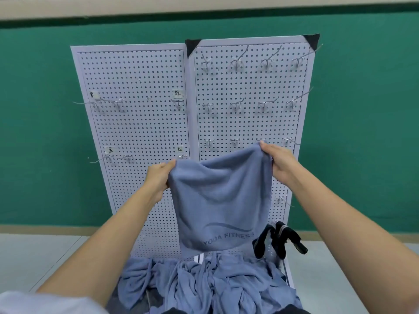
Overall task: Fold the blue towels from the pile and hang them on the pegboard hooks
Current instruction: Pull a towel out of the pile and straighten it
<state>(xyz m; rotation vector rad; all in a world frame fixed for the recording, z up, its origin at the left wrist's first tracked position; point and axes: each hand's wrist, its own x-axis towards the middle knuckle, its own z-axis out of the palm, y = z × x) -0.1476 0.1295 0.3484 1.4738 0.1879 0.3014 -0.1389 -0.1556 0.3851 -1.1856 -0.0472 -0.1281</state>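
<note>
A blue towel [221,200] printed "YOGA FITNESS" hangs in the air in front of the pegboard [140,132]. My left hand [158,175] grips its upper left corner and my right hand [280,163] grips its upper right corner, a little higher. The cloth droops between them and its lower edge hangs just above the pile of blue towels [204,284] crumpled at the foot of the board. Rows of bare metal hooks [237,62] stick out of the right panel, and several more hooks [108,103] sit on the left panel under small paper labels.
The two white pegboard panels lean against a green wall [45,132]. A black strap [276,241] hangs at the lower right of the board. Pale floor [34,257] lies on both sides of the pile. A white sleeve [34,302] shows at the bottom left.
</note>
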